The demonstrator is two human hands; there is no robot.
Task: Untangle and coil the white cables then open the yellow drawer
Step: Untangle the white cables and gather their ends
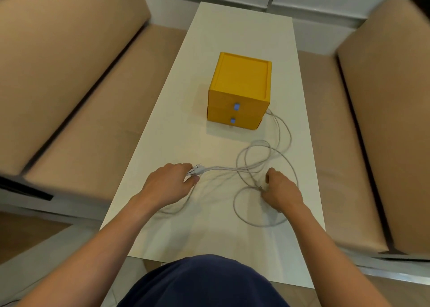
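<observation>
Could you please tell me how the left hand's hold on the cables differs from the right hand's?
The left hand grips a bunch of several plug ends together, while the right hand pinches just one metal-tipped end. The cables leave the left hand in a fairly straight bundle, whereas loose loops lie around the right hand. Both are over the white table, in front of the shut yellow drawers.

nothing readable in view: no text, label, brand or number on the yellow drawer box (242, 78), the white cables (218, 167) or the table (232, 27).
</observation>
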